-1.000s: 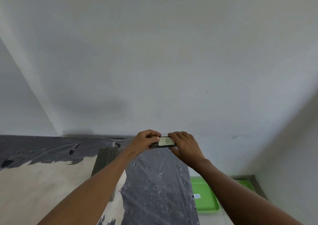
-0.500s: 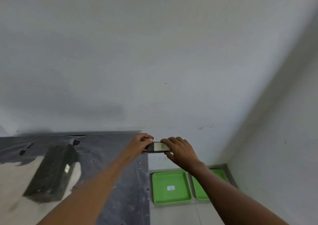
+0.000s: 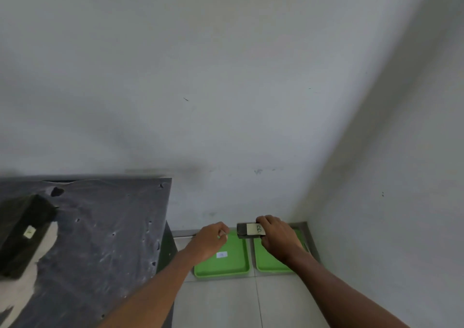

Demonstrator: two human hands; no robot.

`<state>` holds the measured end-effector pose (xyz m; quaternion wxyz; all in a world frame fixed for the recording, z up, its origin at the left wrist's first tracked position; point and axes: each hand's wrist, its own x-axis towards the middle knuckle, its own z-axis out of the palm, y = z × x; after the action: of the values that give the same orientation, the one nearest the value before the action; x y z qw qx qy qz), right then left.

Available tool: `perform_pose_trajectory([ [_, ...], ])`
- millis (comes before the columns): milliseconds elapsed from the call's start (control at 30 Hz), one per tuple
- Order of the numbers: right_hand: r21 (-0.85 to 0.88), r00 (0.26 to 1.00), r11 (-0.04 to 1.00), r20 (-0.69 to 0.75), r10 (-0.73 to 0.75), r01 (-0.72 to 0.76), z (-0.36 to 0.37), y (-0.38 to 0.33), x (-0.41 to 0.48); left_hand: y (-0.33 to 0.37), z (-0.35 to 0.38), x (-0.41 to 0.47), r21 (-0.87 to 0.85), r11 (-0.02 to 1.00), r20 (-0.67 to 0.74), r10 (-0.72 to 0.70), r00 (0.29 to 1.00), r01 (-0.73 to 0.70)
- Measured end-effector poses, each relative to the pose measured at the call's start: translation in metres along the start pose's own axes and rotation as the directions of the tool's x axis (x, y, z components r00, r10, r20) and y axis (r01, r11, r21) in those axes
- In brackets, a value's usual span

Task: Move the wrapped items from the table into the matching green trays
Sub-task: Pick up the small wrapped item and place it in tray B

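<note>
My right hand (image 3: 278,237) grips a small dark wrapped item (image 3: 244,230) with a pale label marked "B", held in the air above the gap between two green trays on the floor. The left green tray (image 3: 233,265) carries a small white label; the right green tray (image 3: 268,262) is partly hidden by my right arm. My left hand (image 3: 212,240) hovers over the left tray, just left of the item, fingers loosely curled and holding nothing. A larger dark wrapped block (image 3: 25,232) with a small label lies on the table at the far left.
The table (image 3: 105,240) is covered with a torn grey plastic sheet and ends right beside the left tray. White walls meet in a corner behind the trays. Pale floor tiles (image 3: 238,302) lie in front of the trays.
My view has swung right and down toward the trays. My left hand has let go of the "B" item, which my right hand alone now holds above the trays.
</note>
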<state>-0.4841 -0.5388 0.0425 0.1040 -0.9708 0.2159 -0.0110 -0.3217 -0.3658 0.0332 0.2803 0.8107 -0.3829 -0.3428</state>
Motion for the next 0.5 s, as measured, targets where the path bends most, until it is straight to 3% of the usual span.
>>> perform_pose_trajectory([
  [500,-0.023,0.99,0.998,0.131,0.058,-0.055,0.108,0.136,0.038,-0.023,0.099,0.146,0.047,0.994,0.074,-0.1,0.992,0.097],
])
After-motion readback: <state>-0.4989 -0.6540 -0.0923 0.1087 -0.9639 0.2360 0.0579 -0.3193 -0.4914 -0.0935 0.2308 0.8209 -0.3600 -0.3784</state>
